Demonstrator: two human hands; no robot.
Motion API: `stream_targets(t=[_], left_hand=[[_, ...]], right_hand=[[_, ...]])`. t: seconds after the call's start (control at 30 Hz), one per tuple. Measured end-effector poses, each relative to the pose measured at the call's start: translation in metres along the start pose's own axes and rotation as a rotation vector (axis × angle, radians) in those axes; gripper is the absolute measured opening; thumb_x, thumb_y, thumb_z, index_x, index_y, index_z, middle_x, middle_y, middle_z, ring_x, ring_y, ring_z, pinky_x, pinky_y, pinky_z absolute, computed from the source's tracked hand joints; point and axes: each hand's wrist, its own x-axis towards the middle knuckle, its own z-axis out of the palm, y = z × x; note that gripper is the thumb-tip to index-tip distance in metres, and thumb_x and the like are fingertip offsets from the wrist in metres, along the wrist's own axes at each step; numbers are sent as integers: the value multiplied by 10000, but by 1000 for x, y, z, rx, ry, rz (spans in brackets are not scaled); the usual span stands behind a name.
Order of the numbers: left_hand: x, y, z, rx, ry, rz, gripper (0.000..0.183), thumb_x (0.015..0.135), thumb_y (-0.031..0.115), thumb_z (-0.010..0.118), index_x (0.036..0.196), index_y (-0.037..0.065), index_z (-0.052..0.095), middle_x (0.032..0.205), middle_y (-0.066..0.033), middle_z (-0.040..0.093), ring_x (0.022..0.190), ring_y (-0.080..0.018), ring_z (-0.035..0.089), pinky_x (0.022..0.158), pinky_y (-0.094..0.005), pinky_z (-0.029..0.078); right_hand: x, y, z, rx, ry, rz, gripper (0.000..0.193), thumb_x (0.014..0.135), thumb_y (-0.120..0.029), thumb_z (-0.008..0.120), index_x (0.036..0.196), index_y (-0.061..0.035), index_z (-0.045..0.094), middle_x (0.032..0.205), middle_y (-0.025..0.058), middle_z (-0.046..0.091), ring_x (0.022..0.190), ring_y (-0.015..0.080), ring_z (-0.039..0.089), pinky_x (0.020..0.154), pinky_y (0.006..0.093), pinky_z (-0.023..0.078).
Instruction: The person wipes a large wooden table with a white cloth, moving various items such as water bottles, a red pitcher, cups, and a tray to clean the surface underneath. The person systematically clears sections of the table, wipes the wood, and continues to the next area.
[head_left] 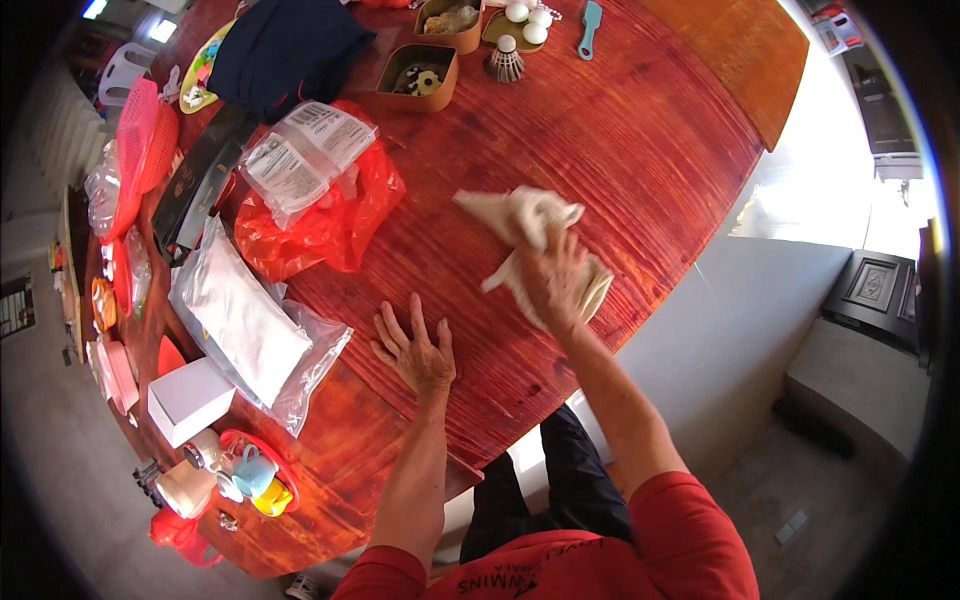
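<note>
On the reddish wooden table (640,140), a crumpled cream cloth (490,212) lies to the right of the middle. My right hand (556,280) presses down on it, fingers bent into its folds, with cloth showing both beyond the hand and at its sides. My left hand (416,352) rests flat on the wood with its fingers spread and holds nothing. Left of that hand is a clear plastic bag (322,345) around a white folded item (245,325). Farther off sits a red plastic bag (365,205) with a labelled clear packet (305,160) on top.
Two brown square containers (440,95) stand at the far side, near a shuttlecock (506,62), white balls (534,33) and a teal-handled tool (590,28). Dark fabric (290,60) lies far left. A white box (190,400) and several cups (252,470) stand near left.
</note>
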Motion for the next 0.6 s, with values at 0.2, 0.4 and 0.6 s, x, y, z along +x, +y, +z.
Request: stream_targets(t=[0.2, 0.4, 0.6], left_hand=[[2, -2, 3, -29, -10, -19, 601, 933, 531, 466, 1470, 270, 389, 1580, -122, 172, 1457, -357, 132, 1126, -627, 90], [2, -3, -6, -40, 7, -4, 598, 933, 535, 454, 1460, 257, 411, 1573, -139, 189, 1450, -373, 156, 1117, -638, 102], [0, -2, 0, -33, 2, 17, 597, 956, 538, 406, 1466, 227, 400, 1560, -161, 208, 1434, -385, 179, 1118, -628, 98]], right_hand=[[-90, -37, -23, 310, -103, -253, 237, 676, -297, 715, 862, -151, 720, 1195, 113, 490, 1078, 289, 482, 838, 461, 357], [-83, -25, -33, 414, -180, -387, 295, 695, -379, 738, 906, -174, 737, 1228, 109, 495, 1093, 280, 483, 846, 479, 359], [13, 1, 0, 125, 93, -167, 230, 795, -184, 673, 1018, -186, 727, 1299, 114, 440, 1082, 300, 461, 800, 447, 385]])
